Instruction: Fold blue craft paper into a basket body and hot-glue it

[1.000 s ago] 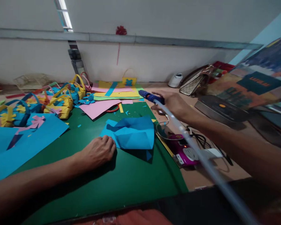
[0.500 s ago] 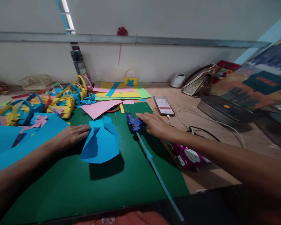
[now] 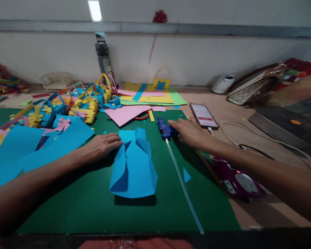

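Note:
A folded sheet of blue paper (image 3: pixel 138 166) lies over the green mat, its side flaps curling up and its near edge raised above its shadow. My left hand (image 3: pixel 106 145) pinches its upper left edge, fingertips partly hidden. A blue glue gun (image 3: pixel 165 129) rests on the mat to the right, nozzle pointing away. From its back a long clear glue stick (image 3: pixel 182 183) runs toward me. My right hand (image 3: pixel 189 133) is beside the gun's handle, fingers stretched out and loose. A small blue paper triangle (image 3: pixel 186 175) lies beside the stick.
Small paper baskets (image 3: pixel 85 109) and blue sheets (image 3: pixel 54 141) cover the left side. Pink paper (image 3: pixel 126 114) partly hides red-handled scissors (image 3: pixel 142 116). At right are a phone (image 3: pixel 204 116), its white cable (image 3: pixel 266 133) and a purple box with a red light (image 3: pixel 238 180).
The view has shifted left and the blue paper sits lower, flatter to the mat. The small triangle has come away from the glue stick. My right hand stays by the glue gun's handle.

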`<state>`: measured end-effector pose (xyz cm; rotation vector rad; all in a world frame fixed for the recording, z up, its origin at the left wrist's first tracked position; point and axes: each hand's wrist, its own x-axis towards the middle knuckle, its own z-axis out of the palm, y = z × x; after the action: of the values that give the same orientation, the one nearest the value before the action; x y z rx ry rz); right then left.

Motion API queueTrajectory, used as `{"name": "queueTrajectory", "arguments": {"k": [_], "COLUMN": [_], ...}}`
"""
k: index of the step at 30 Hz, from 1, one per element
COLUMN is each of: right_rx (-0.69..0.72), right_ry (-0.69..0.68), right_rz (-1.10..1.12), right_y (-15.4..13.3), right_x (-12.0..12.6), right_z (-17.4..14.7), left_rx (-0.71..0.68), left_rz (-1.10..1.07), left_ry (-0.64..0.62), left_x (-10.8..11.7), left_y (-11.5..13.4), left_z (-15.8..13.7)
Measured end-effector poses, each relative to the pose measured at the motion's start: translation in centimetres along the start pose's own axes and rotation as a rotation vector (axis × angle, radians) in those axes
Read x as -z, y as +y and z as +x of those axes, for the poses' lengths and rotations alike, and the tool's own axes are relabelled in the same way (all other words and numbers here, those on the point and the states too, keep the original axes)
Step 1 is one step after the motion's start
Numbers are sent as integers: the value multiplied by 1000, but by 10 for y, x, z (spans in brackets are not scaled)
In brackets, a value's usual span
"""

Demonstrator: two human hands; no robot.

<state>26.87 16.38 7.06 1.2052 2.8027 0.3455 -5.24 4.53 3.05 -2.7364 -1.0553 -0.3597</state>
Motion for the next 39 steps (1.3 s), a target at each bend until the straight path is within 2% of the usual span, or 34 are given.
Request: {"name": "queueTrajectory", "arguments": {"k": [2, 4, 8, 11, 18, 21, 26, 33, 39], "right_rx": [-8, 56, 278, 360, 404, 421, 497, 524, 568], "right_ry": [50, 97, 77, 46, 36, 72, 139, 98, 103], "right_rz": [-100, -159, 22, 100, 74, 51, 25, 36, 71], "right_y": [-12, -27, -56, -67, -71, -73, -76, -78, -77], "right_x": [11, 22, 28, 21, 10, 9, 8, 6, 3], "right_z": [-1, -2, 3, 11, 23, 25, 28, 29, 29], "left_rx": [43, 66, 68, 61, 68, 85, 102, 110, 116], "left_rz": [-21, -28, -55, -85, -193, -220, -223, -239, -207], "left_ry": [-16, -37, -74, -71, 27, 65, 67, 88, 35], "left_x": [0, 0, 0, -3, -14, -17, -19, -23, -20], "left_y": [1, 3, 5, 3, -5, -6, -6, -7, -7], "left_z": [5, 11, 23, 29, 28, 28, 28, 27, 27]}}
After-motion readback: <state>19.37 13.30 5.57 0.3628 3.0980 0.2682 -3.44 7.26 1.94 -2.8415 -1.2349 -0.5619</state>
